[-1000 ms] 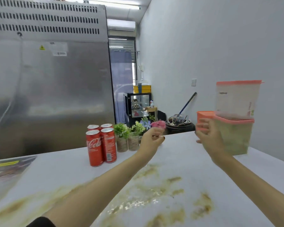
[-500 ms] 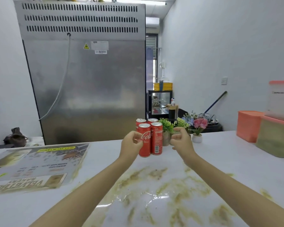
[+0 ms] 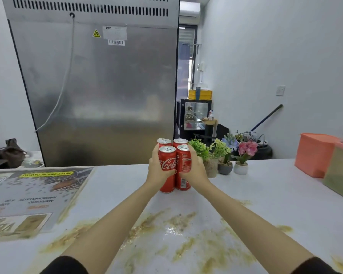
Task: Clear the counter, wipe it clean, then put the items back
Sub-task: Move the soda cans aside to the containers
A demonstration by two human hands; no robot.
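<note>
Four red cola cans (image 3: 173, 165), upright and packed tight in a square block, standing on the white counter (image 3: 265, 194) near its far edge. Left hand (image 3: 156, 171) pressed flat against the block's left side, right hand (image 3: 194, 169) against its right side, both closed in on the cans from opposite sides, squeezing them as one bundle. Long axes vertical, hands level with the cans' middles, equally near. Just right of the cans, small potted plants (image 3: 216, 157). Nearer the body, brown smears (image 3: 176, 230) across the counter. At left, a printed menu sheet (image 3: 32, 194); at far right, orange containers (image 3: 313, 155). Next move, probably, lifting the cluster straight up.
</note>
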